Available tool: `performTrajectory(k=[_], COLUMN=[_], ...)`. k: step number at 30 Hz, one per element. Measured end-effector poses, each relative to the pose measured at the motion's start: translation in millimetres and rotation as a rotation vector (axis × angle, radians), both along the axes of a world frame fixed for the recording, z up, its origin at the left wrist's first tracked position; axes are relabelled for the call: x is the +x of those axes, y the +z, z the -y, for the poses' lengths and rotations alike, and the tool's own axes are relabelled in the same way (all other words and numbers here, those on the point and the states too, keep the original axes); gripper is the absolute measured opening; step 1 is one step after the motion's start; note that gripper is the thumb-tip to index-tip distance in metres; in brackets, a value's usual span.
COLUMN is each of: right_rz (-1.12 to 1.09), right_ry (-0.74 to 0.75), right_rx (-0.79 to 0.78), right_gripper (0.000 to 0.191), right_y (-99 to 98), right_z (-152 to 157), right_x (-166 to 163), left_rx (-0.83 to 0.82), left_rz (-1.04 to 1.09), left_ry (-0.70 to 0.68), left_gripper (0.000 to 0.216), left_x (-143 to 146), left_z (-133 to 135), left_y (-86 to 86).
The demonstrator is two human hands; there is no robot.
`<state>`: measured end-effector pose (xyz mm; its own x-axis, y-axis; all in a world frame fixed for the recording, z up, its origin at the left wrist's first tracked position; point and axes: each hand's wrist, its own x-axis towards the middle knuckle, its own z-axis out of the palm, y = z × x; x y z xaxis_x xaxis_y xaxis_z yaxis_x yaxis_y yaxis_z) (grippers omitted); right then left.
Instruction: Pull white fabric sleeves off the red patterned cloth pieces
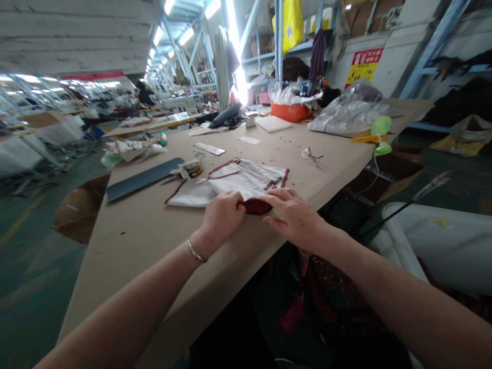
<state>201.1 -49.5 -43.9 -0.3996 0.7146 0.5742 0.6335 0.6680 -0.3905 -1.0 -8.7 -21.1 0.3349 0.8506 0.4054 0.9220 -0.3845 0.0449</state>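
Note:
A white fabric piece with dark red edging [196,191] lies spread on the brown-covered table [154,246] in front of me. My left hand [225,211] is closed on its near edge, where a dark red part [257,206] is turned up. On the other side of that part, my right hand [294,214] rests with fingers stretched over the cloth, thumb apart from them. The red part shows between the two hands. Just left of the fabric lie scissors [196,172] with pale cloth wrapped about the handles.
A dark grey board [144,179] lies at the left. Eyeglasses [310,156] sit to the right. Farther back are a ruler-like strip [209,148], an orange bin [290,113] and clear plastic bags [349,115]. A white tub [442,241] stands beside the table's right edge.

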Motion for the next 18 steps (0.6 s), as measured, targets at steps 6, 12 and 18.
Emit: performTrajectory(k=[6, 12, 18], right_rz=[0.415, 0.22, 0.159], right_ry=[-0.148, -0.194, -0.027], right_rx=[-0.129, -0.191, -0.445], right_gripper=[0.025, 0.025, 0.025], right_y=[16.1, 6.0, -76.1], right_z=[-15, 37, 105], right_x=[-34, -9, -13], left_rx=[0.056, -0.188, -0.615], left_rz=[0.039, 0.38, 1.668], left_ry=[-0.087, 0.035, 0.167], left_gripper=[0.012, 0.014, 0.031], left_x=[-13, -40, 4], left_z=[71, 99, 124], left_y=[14.5, -30.5, -58.0])
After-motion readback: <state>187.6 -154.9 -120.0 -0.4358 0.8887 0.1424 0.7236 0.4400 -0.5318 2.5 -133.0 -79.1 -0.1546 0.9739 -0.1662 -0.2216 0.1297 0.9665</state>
